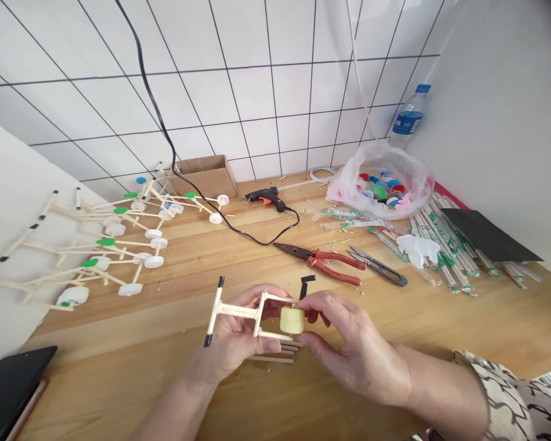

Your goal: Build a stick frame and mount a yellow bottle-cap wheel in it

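My left hand (224, 352) is closed around a small frame of pale wooden sticks (237, 312). Black tape wraps both ends of its crossbar, and its other end is a two-pronged fork. Between the prongs sits a pale yellow wheel (292, 320), seemingly made of bottle caps. My right hand (358, 352) pinches the fork tips beside the wheel with thumb and fingers. Several loose sticks (275, 360) lie on the table beneath my hands. Just beyond my right fingers are black tape strips (304, 286).
Stick models with white wheels (131, 289) line the left. Beyond my hands lie red-handled pliers (321, 260), thread snips (381, 267) and a corded glue gun (267, 197). A bag of bottle caps (340, 184), wrapped sticks (443, 245) and a water bottle (408, 119) stand right; a phone (13, 386), left.
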Demonstrator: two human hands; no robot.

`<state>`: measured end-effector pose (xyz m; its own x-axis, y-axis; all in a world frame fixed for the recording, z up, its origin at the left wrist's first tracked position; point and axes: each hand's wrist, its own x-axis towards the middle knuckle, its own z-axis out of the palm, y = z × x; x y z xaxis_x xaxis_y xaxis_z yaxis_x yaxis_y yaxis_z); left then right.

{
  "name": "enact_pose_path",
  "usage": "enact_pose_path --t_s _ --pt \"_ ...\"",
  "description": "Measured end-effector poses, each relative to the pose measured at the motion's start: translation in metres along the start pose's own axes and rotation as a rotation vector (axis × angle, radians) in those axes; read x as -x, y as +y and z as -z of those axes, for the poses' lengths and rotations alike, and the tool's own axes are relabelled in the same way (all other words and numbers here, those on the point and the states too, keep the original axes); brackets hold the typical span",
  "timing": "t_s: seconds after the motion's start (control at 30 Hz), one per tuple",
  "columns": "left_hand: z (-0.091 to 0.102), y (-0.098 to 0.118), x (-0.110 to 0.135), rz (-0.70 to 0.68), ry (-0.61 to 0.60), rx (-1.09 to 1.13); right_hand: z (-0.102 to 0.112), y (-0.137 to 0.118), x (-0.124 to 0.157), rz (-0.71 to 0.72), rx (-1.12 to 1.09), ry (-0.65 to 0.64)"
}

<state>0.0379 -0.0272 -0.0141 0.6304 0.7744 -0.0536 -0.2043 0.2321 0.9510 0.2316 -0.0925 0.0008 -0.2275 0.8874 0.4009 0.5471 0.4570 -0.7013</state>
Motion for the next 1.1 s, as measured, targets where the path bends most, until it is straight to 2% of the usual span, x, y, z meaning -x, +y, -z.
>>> enact_pose_path --t_s 0.27,0.53,1.1 --pt "0.0035 -0.0064 -0.0012 -0.036 -0.028 0.034 -0.0012 0.0024 -0.0001 0.041 0.004 0.034" --pt "0.0011 -0.004 -0.0029 -0.049 -0.058 0.056 0.0001 -0.0002 0.0003 0.056 0.03 0.048" --pt "0.0027 -0.002 -0.0003 -0.043 -0.029 0.013 0.0003 -0.0024 -0.0006 0.043 0.038 0.04"
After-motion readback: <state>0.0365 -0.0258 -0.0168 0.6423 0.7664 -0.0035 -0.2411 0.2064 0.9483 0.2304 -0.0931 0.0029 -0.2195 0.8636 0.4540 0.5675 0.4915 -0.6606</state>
